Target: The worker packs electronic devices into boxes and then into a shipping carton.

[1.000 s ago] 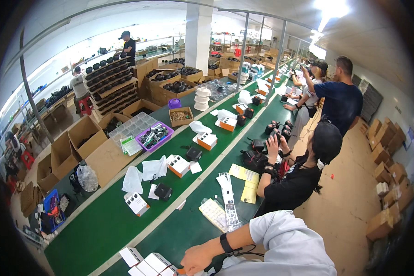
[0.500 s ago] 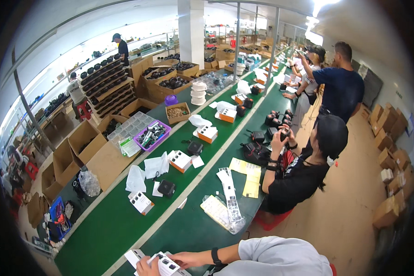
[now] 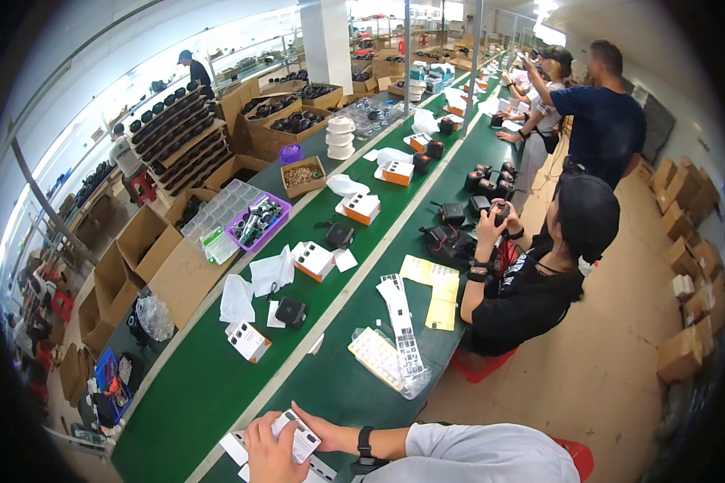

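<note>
At the lower edge, my left hand (image 3: 272,452) is closed over a small white box (image 3: 304,439) printed with dark product pictures. My right hand (image 3: 327,431), with a black band at its wrist, grips the same box from the other side, the thumb along its upper edge. Between both hands the box is tilted, and my fingers cover part of it. Beneath and beside it lie white printed card or box parts (image 3: 321,470) on the green bench (image 3: 342,386); my hands partly hide them.
Sticker sheets (image 3: 403,326) and yellow sheets (image 3: 439,302) lie up the bench. White-and-orange boxes (image 3: 250,341), black devices (image 3: 291,312) and white bags stand along the green belt (image 3: 185,402). A seated co-worker (image 3: 532,274) holds a dark item to the right. Cartons (image 3: 141,241) line the left.
My hands have moved up slightly with the white box, which is now lifted and turned to another angle. My left hand now reaches across it. The whole view has shifted a little.
</note>
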Motion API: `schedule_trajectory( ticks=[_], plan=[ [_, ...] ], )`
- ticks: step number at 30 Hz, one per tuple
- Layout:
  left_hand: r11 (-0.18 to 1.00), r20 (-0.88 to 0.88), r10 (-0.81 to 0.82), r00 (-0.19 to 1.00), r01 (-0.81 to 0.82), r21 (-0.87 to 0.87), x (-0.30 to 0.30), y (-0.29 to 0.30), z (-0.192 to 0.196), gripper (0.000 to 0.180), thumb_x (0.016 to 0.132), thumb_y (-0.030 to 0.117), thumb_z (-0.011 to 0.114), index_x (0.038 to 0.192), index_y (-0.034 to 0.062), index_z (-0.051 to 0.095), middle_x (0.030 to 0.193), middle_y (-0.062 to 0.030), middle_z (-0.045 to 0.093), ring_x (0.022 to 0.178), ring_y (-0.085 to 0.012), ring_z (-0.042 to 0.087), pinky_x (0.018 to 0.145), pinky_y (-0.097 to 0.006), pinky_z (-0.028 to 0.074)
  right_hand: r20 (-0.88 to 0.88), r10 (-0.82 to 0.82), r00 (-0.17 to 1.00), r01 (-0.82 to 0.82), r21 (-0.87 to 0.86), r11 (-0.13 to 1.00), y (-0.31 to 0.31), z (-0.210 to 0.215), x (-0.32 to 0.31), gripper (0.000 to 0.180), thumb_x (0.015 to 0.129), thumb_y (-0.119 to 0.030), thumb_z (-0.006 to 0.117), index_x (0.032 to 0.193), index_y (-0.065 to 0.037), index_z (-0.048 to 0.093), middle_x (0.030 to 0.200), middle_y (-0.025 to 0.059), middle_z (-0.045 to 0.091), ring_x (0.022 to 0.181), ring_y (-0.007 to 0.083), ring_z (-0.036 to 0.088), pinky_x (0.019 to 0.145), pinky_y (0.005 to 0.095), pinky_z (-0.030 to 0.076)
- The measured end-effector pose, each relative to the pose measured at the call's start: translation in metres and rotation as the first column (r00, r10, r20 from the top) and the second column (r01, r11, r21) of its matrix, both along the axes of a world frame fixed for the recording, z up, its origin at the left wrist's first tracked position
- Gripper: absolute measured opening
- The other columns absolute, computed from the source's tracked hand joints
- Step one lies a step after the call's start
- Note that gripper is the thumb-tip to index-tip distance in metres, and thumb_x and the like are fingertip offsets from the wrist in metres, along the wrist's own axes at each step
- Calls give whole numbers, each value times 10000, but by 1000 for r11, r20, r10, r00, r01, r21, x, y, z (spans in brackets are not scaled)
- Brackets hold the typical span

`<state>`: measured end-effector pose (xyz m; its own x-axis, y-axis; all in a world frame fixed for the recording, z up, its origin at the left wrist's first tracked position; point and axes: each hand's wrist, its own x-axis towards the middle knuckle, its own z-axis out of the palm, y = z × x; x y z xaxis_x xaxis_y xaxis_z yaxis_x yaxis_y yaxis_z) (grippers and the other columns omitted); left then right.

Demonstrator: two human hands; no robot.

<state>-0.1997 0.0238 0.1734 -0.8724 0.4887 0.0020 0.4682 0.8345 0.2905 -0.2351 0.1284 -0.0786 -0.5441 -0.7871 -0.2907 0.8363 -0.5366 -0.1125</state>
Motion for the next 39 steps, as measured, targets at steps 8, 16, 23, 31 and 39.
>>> schedule_trajectory(
  ticks=[8, 16, 23, 31, 39],
  plan=[
    [999, -45, -12, 999, 13, 38, -7, -1, 32, 695, 670, 164, 846, 1324, 92, 621, 1408, -210, 536, 1293, -438, 491, 1089, -550, 392, 72, 143, 987, -118, -276, 954, -7, -5, -1, 657, 1026, -660, 480, 1389, -123, 592, 1389, 79, 647, 1236, 266, 652, 1087, 445, 511],
    [984, -27, 137, 990, -133, 118, 12, -22, 48, 865, 614, 167, 904, 1403, 65, 563, 1464, -241, 484, 1339, -468, 459, 1127, -564, 381, 1, 148, 989, -129, -488, 864, 14, -21, -11, 860, 837, -339, 845, 1540, -95, 414, 1543, 112, 503, 1410, 292, 510, 1171, 476, 428],
    [946, 78, 177, 981, -192, 263, -11, -66, 24, 1015, 533, 294, 974, 1399, 4, 529, 1335, -223, 533, 1226, -417, 552, 1037, -495, 463, -98, 172, 980, -191, -251, 949, 43, 6, -54, 948, 750, -236, 860, 1541, -49, 374, 1488, 177, 539, 1331, 350, 575, 1125, 518, 480],
    [773, 38, 490, 871, -454, 443, -39, -175, -51, 1043, 557, 235, 942, 1464, 10, 479, 1386, -215, 509, 1255, -387, 530, 1091, -464, 441, -172, 321, 931, -315, 63, 947, 2, 18, -154, 718, 854, -166, 804, 1486, -29, 493, 1392, 138, 637, 1286, 300, 624, 1109, 464, 493],
    [793, -43, 601, 798, -590, 152, -107, -255, -125, 1061, 530, 195, 941, 1479, 56, 486, 1339, -184, 554, 1209, -405, 559, 1032, -463, 498, -539, 778, 322, 46, 830, 555, -113, -25, -301, 730, 731, -93, 908, 1358, -78, 536, 1128, 72, 697, 1019, 180, 670, 889, 352, 553]
  ],
)
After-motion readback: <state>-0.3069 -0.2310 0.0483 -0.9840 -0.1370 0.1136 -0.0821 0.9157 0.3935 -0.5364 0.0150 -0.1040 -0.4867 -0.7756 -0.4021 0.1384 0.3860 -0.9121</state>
